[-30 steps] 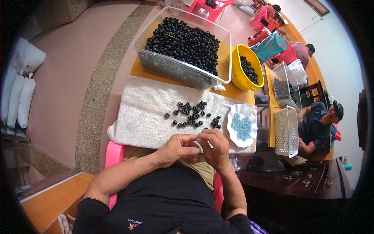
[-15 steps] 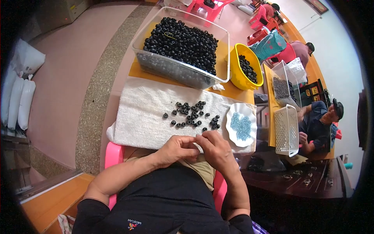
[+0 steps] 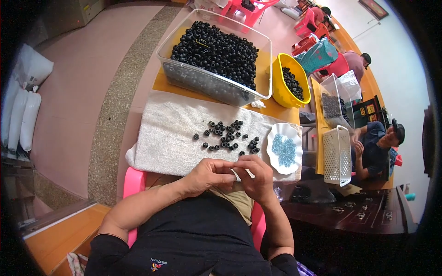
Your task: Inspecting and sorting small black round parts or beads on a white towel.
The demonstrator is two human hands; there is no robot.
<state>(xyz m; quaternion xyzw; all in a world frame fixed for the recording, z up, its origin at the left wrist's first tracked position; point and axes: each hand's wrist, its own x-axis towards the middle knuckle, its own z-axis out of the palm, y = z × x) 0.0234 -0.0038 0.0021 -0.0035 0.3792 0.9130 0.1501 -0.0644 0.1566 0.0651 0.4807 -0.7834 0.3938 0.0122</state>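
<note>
My left hand (image 3: 209, 175) and my right hand (image 3: 252, 175) meet fingertip to fingertip over the near edge of a white towel (image 3: 161, 138). Both are closed in a pinch, and whatever lies between the fingers is too small or hidden to make out. Just beyond them, a loose group of small black ring-shaped parts (image 3: 223, 138) is spread on the towel. To the right of my right hand stands a white scalloped dish (image 3: 272, 158) holding tiny clear-blue pieces (image 3: 284, 151).
Behind the towel are a large clear bin (image 3: 212, 89) full of black parts and a yellow basin (image 3: 278, 87) with more. At right, a co-worker (image 3: 375, 142) sits by a white perforated basket (image 3: 337, 158). White sacks (image 3: 30, 119) lean at the left.
My right hand has turned slightly, its fingers shifting at the pinch, while my left hand stays nearly still. The co-worker's hand has risen a little. The black parts have not visibly moved.
</note>
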